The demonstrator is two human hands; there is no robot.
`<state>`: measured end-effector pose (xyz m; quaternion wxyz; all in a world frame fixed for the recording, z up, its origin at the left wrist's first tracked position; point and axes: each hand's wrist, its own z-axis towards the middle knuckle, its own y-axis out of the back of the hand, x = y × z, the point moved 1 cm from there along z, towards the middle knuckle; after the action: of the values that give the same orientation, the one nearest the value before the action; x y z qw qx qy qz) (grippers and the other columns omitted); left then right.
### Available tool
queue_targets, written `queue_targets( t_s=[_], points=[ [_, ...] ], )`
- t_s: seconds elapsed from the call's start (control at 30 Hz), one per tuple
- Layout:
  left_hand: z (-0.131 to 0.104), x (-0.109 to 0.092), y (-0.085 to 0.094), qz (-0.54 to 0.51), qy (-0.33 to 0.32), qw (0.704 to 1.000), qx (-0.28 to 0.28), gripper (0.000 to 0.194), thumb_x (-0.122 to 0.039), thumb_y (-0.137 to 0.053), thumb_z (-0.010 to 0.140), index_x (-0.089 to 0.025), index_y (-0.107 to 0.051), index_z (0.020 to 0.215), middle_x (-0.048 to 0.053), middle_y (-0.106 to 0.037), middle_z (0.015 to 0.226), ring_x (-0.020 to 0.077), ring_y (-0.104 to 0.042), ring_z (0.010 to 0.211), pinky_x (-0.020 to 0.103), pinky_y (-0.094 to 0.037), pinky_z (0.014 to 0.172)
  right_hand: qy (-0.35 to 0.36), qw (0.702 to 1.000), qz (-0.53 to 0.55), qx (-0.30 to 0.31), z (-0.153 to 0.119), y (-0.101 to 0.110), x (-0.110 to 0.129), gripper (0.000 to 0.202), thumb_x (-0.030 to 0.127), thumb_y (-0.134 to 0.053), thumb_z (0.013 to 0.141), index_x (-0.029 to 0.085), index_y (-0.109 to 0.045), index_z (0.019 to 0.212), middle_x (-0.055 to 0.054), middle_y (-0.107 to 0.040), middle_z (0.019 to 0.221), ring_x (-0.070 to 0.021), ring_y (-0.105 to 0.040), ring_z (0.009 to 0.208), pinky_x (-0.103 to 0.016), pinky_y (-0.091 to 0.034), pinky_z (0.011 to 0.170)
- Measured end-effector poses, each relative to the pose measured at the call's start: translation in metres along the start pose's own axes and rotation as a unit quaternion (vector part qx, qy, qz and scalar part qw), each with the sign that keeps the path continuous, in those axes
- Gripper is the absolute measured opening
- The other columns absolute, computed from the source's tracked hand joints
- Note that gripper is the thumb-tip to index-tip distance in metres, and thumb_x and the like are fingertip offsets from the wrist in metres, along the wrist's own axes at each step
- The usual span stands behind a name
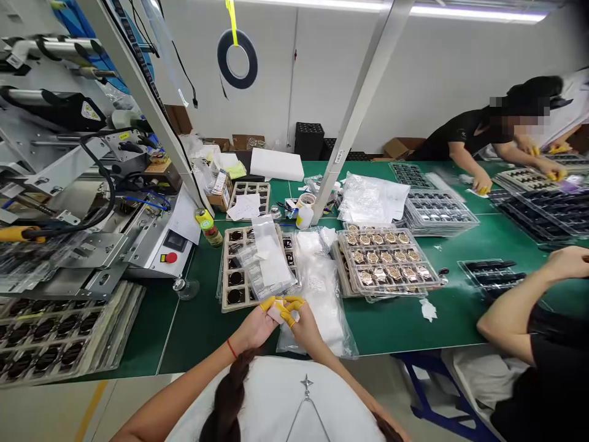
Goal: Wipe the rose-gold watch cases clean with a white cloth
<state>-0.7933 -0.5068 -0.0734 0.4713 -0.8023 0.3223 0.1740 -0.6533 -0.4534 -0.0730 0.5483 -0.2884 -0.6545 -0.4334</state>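
The worker has a small white piece (275, 312) up at the near edge of the bench (391, 325), straight ahead at twelve o'clock from the chest, with the left hand (257, 324) pinching it from the nine o'clock side and the right hand (305, 323) closed on it from three. Yellow finger covers (294, 302) tip the gripping fingers. To my eye it calls for a light pinch, both wrists level and the fingertips near the edges, since something this thin would probably crease under a hard squeeze; steadying with one hand while the other does the fine work seems wisest. Its pale face looks up toward the worker. I make out no front or back end, and fingers cover too much for me to name its long axis. A tray (224, 298) of dark round parts sits at eleven o'clock, and clear plastic bags (322, 307) lie at one, just beyond the right hand.
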Motion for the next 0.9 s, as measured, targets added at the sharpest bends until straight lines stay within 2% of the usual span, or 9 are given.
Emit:
queue_targets(
  t_s=[0.1,0.2,0.33,0.43,0.53,0.63,0.73,0.8,0.9],
  points=[
    [0.009,-0.009,0.009,0.073,-0.022,0.997,-0.030,0.038,-0.043,-0.077,0.070,-0.014,-0.067,0.092,0.011,-0.068,0.095,0.0245,-0.064,0.095,0.041,-0.049,0.093,-0.061,0.997,0.047,-0.012,0.000,0.001,-0.006,0.034,0.055,-0.071,0.072,0.022,-0.061,0.073,-0.007,-0.067,0.088,-0.0279,-0.060,0.088,-0.049,-0.047,0.085],
    [0.036,-0.044,0.022,0.177,-0.080,0.978,-0.080,0.036,-0.039,-0.077,0.068,-0.015,-0.068,0.093,0.011,-0.067,0.102,0.0262,-0.061,0.103,0.042,-0.047,0.096,-0.105,0.988,0.116,-0.012,0.008,0.004,-0.004,0.043,0.062,-0.070,0.069,0.022,-0.055,0.068,-0.001,-0.059,0.067,-0.0199,-0.056,0.066,-0.038,-0.049,0.068],
    [0.083,-0.103,0.039,0.326,-0.164,0.921,-0.134,0.012,-0.017,-0.074,0.066,-0.015,-0.069,0.076,0.012,-0.058,0.123,0.0295,-0.038,0.132,0.039,-0.030,0.112,-0.146,0.969,0.194,-0.043,0.021,0.017,0.003,0.043,0.060,-0.073,0.067,0.021,-0.058,0.075,-0.001,-0.061,0.072,-0.0171,-0.057,0.067,-0.033,-0.050,0.066],
    [0.106,-0.125,0.041,0.404,-0.172,0.887,-0.142,0.008,-0.008,-0.070,0.063,-0.013,-0.064,0.065,0.017,-0.060,0.114,0.0351,-0.035,0.131,0.044,-0.024,0.113,-0.170,0.957,0.226,-0.062,0.025,0.031,0.006,0.039,0.054,-0.077,0.066,0.019,-0.062,0.078,-0.002,-0.064,0.076,-0.0167,-0.058,0.071,-0.032,-0.050,0.067],
    [0.112,-0.117,0.023,0.441,-0.177,0.872,-0.116,0.011,-0.011,-0.067,0.068,-0.013,-0.064,0.078,0.014,-0.062,0.106,0.0321,-0.049,0.117,0.045,-0.034,0.106,-0.171,0.951,0.245,-0.074,0.029,0.039,0.006,0.038,0.052,-0.078,0.065,0.019,-0.063,0.078,-0.003,-0.066,0.082,-0.0172,-0.060,0.077,-0.032,-0.052,0.071],
    [0.106,-0.085,-0.011,0.445,-0.183,0.876,-0.037,0.039,-0.015,-0.069,0.069,-0.014,-0.060,0.107,0.011,-0.063,0.108,0.0249,-0.059,0.099,0.038,-0.046,0.093,-0.159,0.952,0.249,-0.074,0.043,0.038,0.004,0.042,0.055,-0.077,0.063,0.020,-0.065,0.084,-0.004,-0.068,0.093,-0.0186,-0.062,0.084,-0.034,-0.053,0.076],
    [0.099,-0.057,-0.037,0.434,-0.188,0.881,0.024,0.061,-0.012,-0.069,0.067,-0.016,-0.052,0.126,0.013,-0.060,0.121,0.0227,-0.061,0.101,0.035,-0.050,0.089,-0.147,0.961,0.219,-0.080,0.072,0.043,0.000,0.048,0.060,-0.076,0.061,0.019,-0.064,0.083,-0.004,-0.068,0.087,-0.0196,-0.063,0.081,-0.037,-0.054,0.074],
    [0.097,-0.051,-0.037,0.411,-0.197,0.889,0.036,0.070,-0.012,-0.065,0.071,-0.020,-0.042,0.137,0.014,-0.052,0.135,0.0227,-0.058,0.114,0.035,-0.050,0.093,-0.136,0.970,0.177,-0.099,0.103,0.057,-0.003,0.049,0.062,-0.074,0.064,0.018,-0.063,0.081,-0.004,-0.067,0.082,-0.0193,-0.062,0.078,-0.037,-0.055,0.073],
    [0.092,-0.059,-0.004,0.344,-0.220,0.912,-0.025,0.067,-0.018,-0.063,0.076,-0.025,-0.040,0.139,0.012,-0.049,0.140,0.0230,-0.053,0.124,0.038,-0.048,0.100,-0.116,0.978,0.078,-0.153,0.165,0.094,-0.006,0.039,0.053,-0.068,0.078,0.015,-0.063,0.087,-0.004,-0.065,0.085,-0.0173,-0.062,0.080,-0.036,-0.054,0.077]
  ],
)
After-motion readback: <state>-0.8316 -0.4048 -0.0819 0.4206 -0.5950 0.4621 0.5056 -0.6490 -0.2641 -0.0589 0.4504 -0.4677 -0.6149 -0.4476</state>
